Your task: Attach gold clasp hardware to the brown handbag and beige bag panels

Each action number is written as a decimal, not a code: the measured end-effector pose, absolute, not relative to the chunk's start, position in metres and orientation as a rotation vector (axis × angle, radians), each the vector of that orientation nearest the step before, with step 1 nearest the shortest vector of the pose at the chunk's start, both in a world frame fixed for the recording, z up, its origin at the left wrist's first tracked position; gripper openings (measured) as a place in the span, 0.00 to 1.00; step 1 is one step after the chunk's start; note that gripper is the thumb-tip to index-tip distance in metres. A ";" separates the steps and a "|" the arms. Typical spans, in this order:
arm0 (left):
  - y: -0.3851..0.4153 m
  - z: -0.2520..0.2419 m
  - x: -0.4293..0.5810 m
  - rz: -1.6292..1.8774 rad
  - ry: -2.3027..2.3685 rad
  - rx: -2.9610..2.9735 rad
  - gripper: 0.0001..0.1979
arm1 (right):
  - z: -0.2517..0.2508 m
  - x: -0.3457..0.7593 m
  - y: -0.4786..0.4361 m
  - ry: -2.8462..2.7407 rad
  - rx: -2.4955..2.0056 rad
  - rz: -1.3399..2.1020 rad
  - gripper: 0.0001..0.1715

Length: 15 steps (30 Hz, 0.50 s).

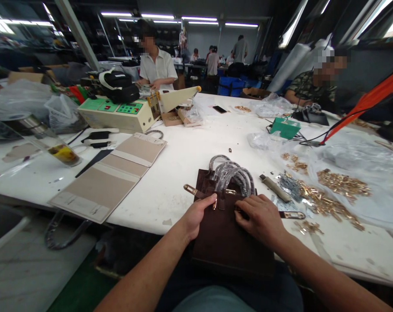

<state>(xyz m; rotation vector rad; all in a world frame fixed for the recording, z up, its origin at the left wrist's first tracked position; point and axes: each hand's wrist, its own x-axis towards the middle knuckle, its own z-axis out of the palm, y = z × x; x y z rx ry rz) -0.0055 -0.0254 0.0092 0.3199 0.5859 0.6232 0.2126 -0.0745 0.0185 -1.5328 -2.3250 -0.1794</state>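
Note:
A dark brown handbag (229, 238) leans against the table's front edge near my lap. Its two handles (233, 173) are wrapped in clear plastic. My left hand (196, 216) holds the bag's left side, thumb lying on the front beside a small gold fitting (215, 203). My right hand (259, 216) has its fingers curled on the right of the bag's front, around a dark strap; exactly what the fingertips pinch is partly hidden. Past this hand sticks out a strap end with a gold plate (294, 215). Another gold-plated strap end (190, 189) points left.
Right of the bag lie a utility knife (276, 188), silver pieces (289, 184) and gold hardware piles (326, 203). A flat beige bag panel (102, 180) overhangs the left edge. Behind are a machine (117, 115), a glass bottle (63, 154), a phone (220, 109) and co-workers.

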 end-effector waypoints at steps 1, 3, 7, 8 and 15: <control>-0.025 0.009 -0.005 0.627 0.591 0.319 0.18 | 0.018 0.215 -0.075 -2.321 -1.517 -0.146 0.06; -0.025 0.009 -0.005 0.636 0.610 0.314 0.18 | 0.017 0.220 -0.075 -2.301 -1.486 -0.049 0.07; -0.025 0.010 -0.005 0.637 0.630 0.299 0.18 | 0.019 0.228 -0.071 -2.247 -1.481 0.152 0.06; -0.025 0.010 -0.006 0.632 0.625 0.296 0.18 | 0.020 0.229 -0.069 -2.254 -1.485 0.184 0.05; -0.025 0.008 -0.006 0.556 0.564 0.270 0.21 | 0.033 0.226 -0.061 -2.433 -1.475 0.205 0.05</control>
